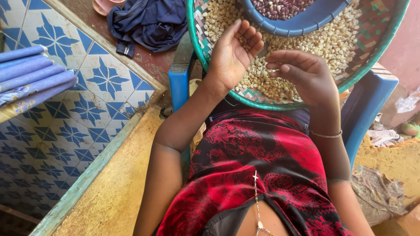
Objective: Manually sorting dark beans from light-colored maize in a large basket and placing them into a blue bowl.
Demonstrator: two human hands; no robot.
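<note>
The pale kernels (323,43) lie spread in the woven basket (192,39), directly under and beyond both hands; the left hand (232,54) is cupped palm-up, a few kernels in it; the right hand (302,72), just beside it, pinches thumb to fingertips, though what it grips is too small to tell; a blue bowl (302,24) of dark beans sits at the far rim; open room lies to the right.

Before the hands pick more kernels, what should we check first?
1. Round green-rimmed woven basket sits steady on the blue plastic chair: ok.
2. Pale dried kernels spread out in the basket: ok.
3. Blue plastic bowl of dark speckled beans stays inside the basket: ok.
4. Left hand palm up with room: ok.
5. Right hand pinching a kernel: cannot tell.
</note>
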